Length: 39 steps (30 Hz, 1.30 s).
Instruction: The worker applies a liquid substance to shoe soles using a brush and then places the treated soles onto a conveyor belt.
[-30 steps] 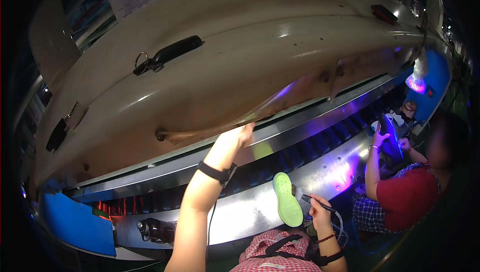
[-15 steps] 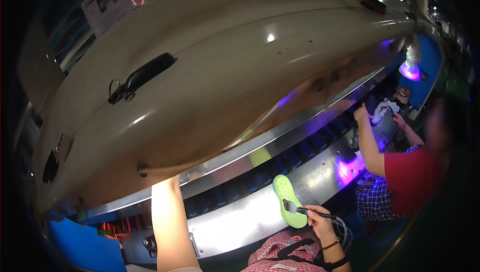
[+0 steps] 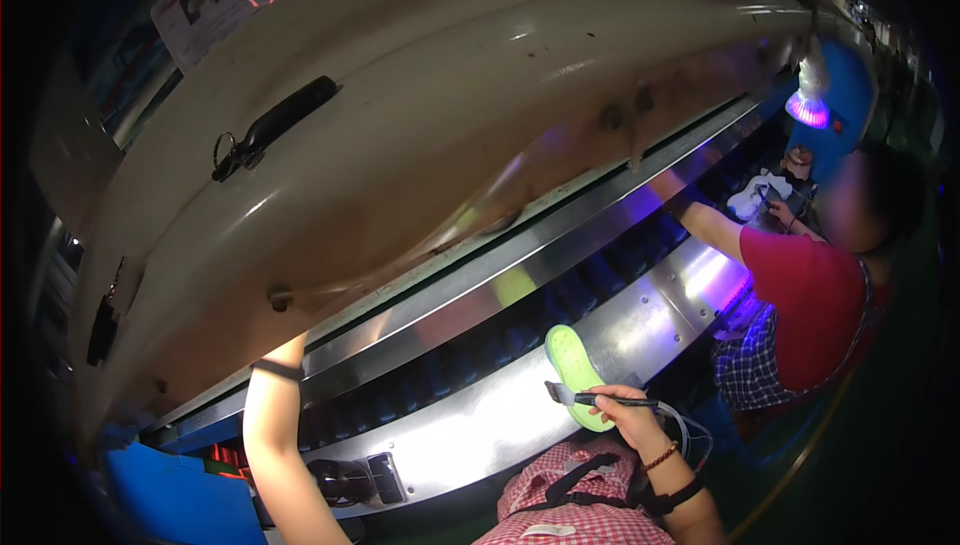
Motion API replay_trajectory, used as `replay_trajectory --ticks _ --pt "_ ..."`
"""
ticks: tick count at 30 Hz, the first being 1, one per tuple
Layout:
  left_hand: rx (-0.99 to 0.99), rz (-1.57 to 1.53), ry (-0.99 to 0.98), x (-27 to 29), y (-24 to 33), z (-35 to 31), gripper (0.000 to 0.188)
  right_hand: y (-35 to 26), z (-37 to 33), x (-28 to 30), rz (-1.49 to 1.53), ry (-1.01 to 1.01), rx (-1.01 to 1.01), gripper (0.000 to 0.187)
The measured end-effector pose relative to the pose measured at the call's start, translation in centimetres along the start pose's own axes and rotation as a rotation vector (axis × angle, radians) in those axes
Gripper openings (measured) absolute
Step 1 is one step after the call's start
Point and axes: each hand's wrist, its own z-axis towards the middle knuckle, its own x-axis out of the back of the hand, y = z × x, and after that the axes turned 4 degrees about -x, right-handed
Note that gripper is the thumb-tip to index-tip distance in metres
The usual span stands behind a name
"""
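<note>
My right hand (image 3: 634,419) is closed round the black handle of a flat brush (image 3: 561,394), which has a thin cable or tube at its rear end. The brush head overlaps the left edge of a pale green shoe sole (image 3: 567,353); I cannot tell whether its bristles touch it. The sole lies on the metal ledge (image 3: 450,450) in front of me. My left forearm (image 3: 270,425), with a dark band on it, reaches up under the large pale hood (image 3: 400,165). The hood hides my left hand and whatever it touches.
A dark roller conveyor (image 3: 440,385) runs between the ledge and a metal rail (image 3: 420,335). At the right, a co-worker in a red top (image 3: 800,285) reaches over the conveyor near a purple-lit lamp (image 3: 808,105). A blue panel (image 3: 180,495) stands at lower left.
My left arm has shifted left and farther under the hood. The brush has moved left over the sole to its edge. The co-worker's near arm now stretches toward the rail.
</note>
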Motion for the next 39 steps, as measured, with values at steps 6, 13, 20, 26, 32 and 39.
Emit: replay_trajectory --ticks 6,13,20,26,32,39 --pt "-0.259 -0.709 1.234 -2.9 5.7 -13.5 0.017 0.0 2.2 0.0 0.079 -0.079 0.045 0.024" --pt "0.191 -2.762 1.114 -9.0 9.6 -19.2 0.029 0.4 2.5 -1.3 0.224 -0.165 -0.027 0.024" --pt "-0.491 -2.969 0.628 -18.2 9.9 -20.4 0.063 1.2 1.6 -1.0 0.167 -0.175 -0.009 0.019" --pt "-0.854 -3.018 -0.002 -15.9 14.9 -21.0 0.088 -0.5 0.2 -1.0 0.21 -0.132 0.063 0.018" --pt "-0.947 -2.927 0.087 -15.1 19.6 -21.0 0.104 -4.1 -1.6 -2.7 0.236 -0.235 0.146 0.02" --pt "-0.691 -2.851 -0.058 -12.3 23.9 -19.9 0.099 -3.9 -1.6 -5.9 0.092 -0.411 0.216 0.023"
